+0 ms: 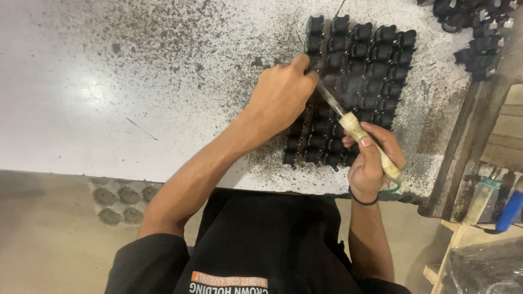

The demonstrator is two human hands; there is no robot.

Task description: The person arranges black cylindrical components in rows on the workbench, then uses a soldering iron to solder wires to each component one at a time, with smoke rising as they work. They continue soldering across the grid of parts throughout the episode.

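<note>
Soldering iron (357,130) in right hand (373,163); left hand (283,95) touches black parts (376,65).

Matt black plastic parts (357,81) sit on a glossy, speckled white table (136,81); the tool's handle (370,144) looks cloth-wrapped.

Orange rectangular label (229,282) with white lettering, seen upside down along the bottom edge on a black shirt (261,245); dark, crinkled plastic bag (485,269) slumped at the bottom right corner beside a wooden frame (455,242); no signs or screens visible
</note>
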